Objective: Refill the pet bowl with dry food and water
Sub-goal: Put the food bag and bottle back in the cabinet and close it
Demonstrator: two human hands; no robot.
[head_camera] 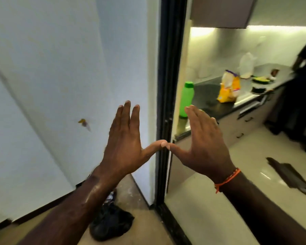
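While the yellow food bag [229, 89] stands on the dark worktop [208, 101] at the right of the frame, just left of it and nearer the edge stands a green bottle [186, 99] with a green cap. Farther along the worktop, toward the upper right, sit a dark bowl [258, 89], a second dark bowl with something yellow-green in it [261, 79] and a pale jug [246, 65]; these are blurred. Both hands are raised at mid frame, backs to the camera, holding nothing: the left hand [125, 144] and the right hand [204, 144] have straight, released fingers pointing up, and the two thumb tips touch in front of a black door frame [168, 68]. An orange thread band [227, 179] circles the right wrist. A white wall [51, 68] fills the left of the frame, with a black bag [109, 221] on the floor below it. Another person in dark clothes [302, 96] stands at the right edge.
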